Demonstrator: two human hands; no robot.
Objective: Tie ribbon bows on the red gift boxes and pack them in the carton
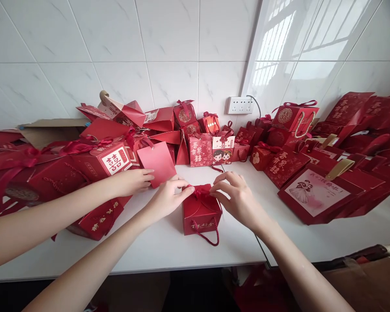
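A small red gift box stands upright on the white table in front of me, a twisted red cord handle hanging down its front. Across its top lies a dark red ribbon, gathered at the middle. My left hand pinches the ribbon at the box's upper left, thumb against fingertips. From the other side, my right hand has fingers and thumb closed on the ribbon at the upper right. The fingertips partly hide the ribbon ends.
Another person's hand reaches in from the left, by a plain pinkish-red card or bag. Red gift boxes crowd the left, with more boxes along the wall. Red gift bags stand at right. A power strip is on the wall.
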